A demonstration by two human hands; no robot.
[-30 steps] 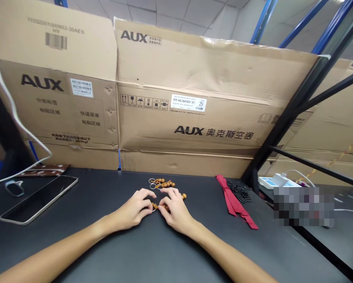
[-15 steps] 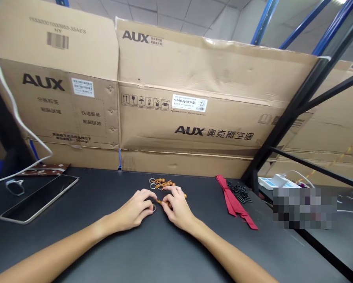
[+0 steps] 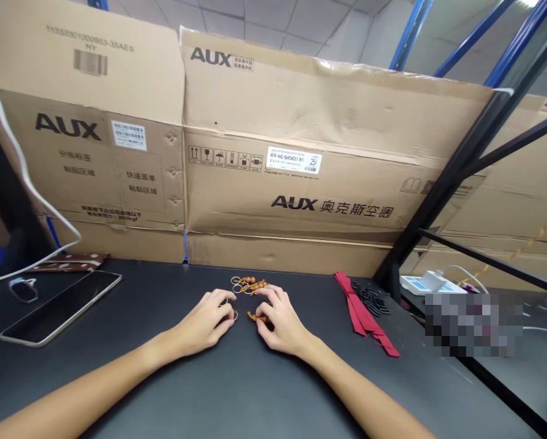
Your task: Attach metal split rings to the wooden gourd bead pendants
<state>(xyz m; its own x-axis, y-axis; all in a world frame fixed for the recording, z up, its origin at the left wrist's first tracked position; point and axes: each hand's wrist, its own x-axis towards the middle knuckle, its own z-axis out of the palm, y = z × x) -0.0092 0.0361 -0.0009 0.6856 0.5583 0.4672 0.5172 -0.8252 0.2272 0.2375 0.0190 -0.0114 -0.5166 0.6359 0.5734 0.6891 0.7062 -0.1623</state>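
Observation:
My left hand (image 3: 209, 320) rests on the dark tabletop with its fingers curled, and a metal key ring (image 3: 235, 315) shows at its fingertips. A little to the right, my right hand (image 3: 280, 323) is closed on a brown beaded pendant (image 3: 253, 316), whose cord end sticks out toward the left hand. Most of that pendant is hidden under the fingers. A small gap of bare table separates the two hands. Just beyond them lie several brown beaded keychains (image 3: 248, 281) with metal rings, the nearest one close to my right index finger.
On the left are a phone-like tablet (image 3: 63, 308), glasses (image 3: 24, 289) and a white cable (image 3: 30, 183). Red ribbon strips (image 3: 362, 311) and black small parts (image 3: 371, 300) lie at right. Cardboard boxes (image 3: 291, 250) wall off the back; a black metal frame (image 3: 438, 189) stands at right.
The hands have drawn slightly apart, the left one moving left with the ring and the right one a little to the right. The pendant's cord no longer reaches the left fingers.

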